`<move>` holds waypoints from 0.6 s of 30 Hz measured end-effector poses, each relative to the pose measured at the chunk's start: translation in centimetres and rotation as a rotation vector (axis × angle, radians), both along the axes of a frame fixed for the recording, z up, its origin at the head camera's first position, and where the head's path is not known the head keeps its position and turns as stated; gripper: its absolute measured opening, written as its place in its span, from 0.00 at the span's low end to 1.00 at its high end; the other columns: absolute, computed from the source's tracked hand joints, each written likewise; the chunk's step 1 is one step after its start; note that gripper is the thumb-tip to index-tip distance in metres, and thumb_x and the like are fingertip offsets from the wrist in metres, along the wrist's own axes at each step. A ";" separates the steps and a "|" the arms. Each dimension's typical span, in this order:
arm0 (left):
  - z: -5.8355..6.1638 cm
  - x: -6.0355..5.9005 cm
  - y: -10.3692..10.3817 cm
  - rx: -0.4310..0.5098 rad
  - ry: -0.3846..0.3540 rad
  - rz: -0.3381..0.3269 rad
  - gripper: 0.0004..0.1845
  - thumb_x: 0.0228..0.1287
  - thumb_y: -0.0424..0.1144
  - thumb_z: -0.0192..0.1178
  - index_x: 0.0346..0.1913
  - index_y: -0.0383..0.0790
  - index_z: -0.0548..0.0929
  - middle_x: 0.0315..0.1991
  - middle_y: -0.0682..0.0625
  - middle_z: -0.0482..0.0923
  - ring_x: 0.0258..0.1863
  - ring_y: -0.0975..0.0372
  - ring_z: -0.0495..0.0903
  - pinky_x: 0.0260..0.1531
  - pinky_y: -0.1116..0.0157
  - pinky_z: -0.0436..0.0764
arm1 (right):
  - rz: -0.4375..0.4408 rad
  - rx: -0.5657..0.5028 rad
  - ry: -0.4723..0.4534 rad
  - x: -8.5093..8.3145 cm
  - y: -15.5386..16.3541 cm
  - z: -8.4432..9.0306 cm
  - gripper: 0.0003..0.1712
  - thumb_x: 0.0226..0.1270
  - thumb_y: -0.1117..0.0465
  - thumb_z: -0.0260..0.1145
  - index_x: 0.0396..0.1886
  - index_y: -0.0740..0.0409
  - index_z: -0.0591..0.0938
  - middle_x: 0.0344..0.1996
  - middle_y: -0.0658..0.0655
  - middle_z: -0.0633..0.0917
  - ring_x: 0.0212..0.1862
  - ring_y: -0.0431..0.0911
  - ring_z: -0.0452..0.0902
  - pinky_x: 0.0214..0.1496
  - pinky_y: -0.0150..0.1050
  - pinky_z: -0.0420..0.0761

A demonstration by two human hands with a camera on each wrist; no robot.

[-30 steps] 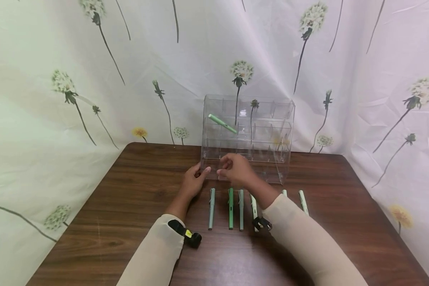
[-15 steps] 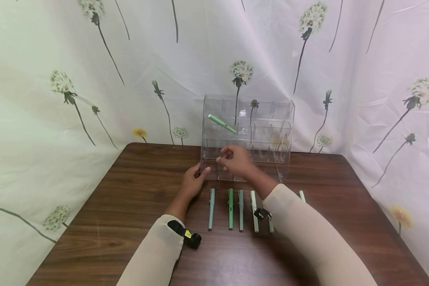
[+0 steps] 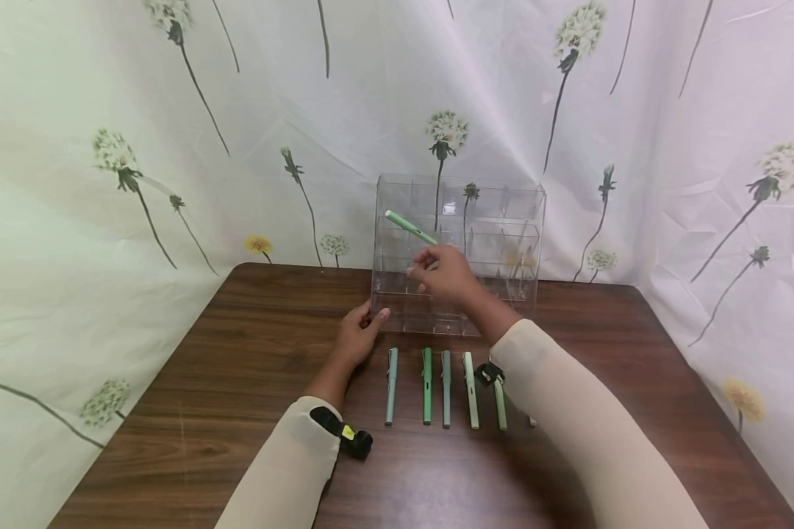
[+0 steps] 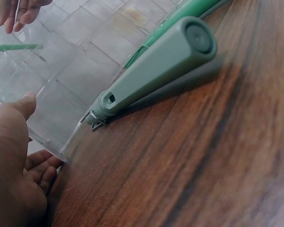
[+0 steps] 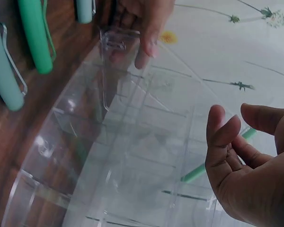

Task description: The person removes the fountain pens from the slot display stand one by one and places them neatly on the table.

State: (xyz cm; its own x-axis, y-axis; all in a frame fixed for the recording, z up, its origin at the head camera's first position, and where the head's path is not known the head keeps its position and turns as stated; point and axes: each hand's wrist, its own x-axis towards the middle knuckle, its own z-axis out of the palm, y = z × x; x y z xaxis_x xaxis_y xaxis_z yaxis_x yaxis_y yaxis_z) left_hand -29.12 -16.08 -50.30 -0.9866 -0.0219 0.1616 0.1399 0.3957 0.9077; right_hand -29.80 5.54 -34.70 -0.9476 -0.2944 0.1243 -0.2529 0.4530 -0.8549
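A clear acrylic organizer [image 3: 503, 242] with several tiers of compartments stands at the table's back edge. One green pen [image 3: 412, 228] leans aslant in its upper left part. My left hand [image 3: 373, 317] grips the organizer's front left corner, thumb on the front wall [image 4: 61, 71]. My right hand [image 3: 423, 268] hovers in front of the middle tiers, just below the pen's lower end, fingers loosely bent and holding nothing. The right wrist view shows this hand's fingertips [image 5: 217, 118] apart from the green pen [image 5: 199, 171] behind the plastic.
Several green and grey-green pens [image 3: 426, 386] lie side by side on the brown wooden table [image 3: 238, 382] just before the organizer; my right forearm covers the rightmost ones. A flower-print curtain [image 3: 139, 147] hangs behind and on both sides.
My right hand has risen from the organizer's bottom front edge to its middle tiers, nearing the leaning pen. The forearm shifted and uncovered more pens. The left hand stayed put.
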 end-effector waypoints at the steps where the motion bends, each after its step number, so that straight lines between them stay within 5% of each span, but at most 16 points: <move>1: 0.0 0.0 0.0 0.001 -0.002 -0.001 0.34 0.81 0.57 0.63 0.81 0.46 0.74 0.71 0.37 0.82 0.72 0.45 0.80 0.73 0.44 0.78 | -0.006 -0.008 0.014 -0.2 0.0 0.2 0.17 0.80 0.61 0.71 0.59 0.67 0.84 0.50 0.65 0.88 0.41 0.59 0.91 0.43 0.56 0.91; 8: 0.0 -0.1 0.1 -0.015 0.016 0.007 0.36 0.81 0.59 0.62 0.82 0.44 0.74 0.71 0.36 0.81 0.72 0.43 0.79 0.73 0.43 0.78 | -0.065 -0.036 0.048 -1.7 0.2 1.6 0.16 0.81 0.60 0.70 0.60 0.64 0.84 0.50 0.60 0.87 0.44 0.55 0.91 0.36 0.44 0.88; 18: 0.0 -0.1 0.1 0.000 0.016 -0.005 0.33 0.82 0.55 0.64 0.81 0.47 0.74 0.72 0.36 0.80 0.73 0.44 0.79 0.74 0.43 0.77 | -0.124 -0.098 0.092 -3.6 0.3 2.9 0.23 0.80 0.60 0.71 0.68 0.64 0.80 0.60 0.64 0.81 0.40 0.46 0.90 0.37 0.40 0.89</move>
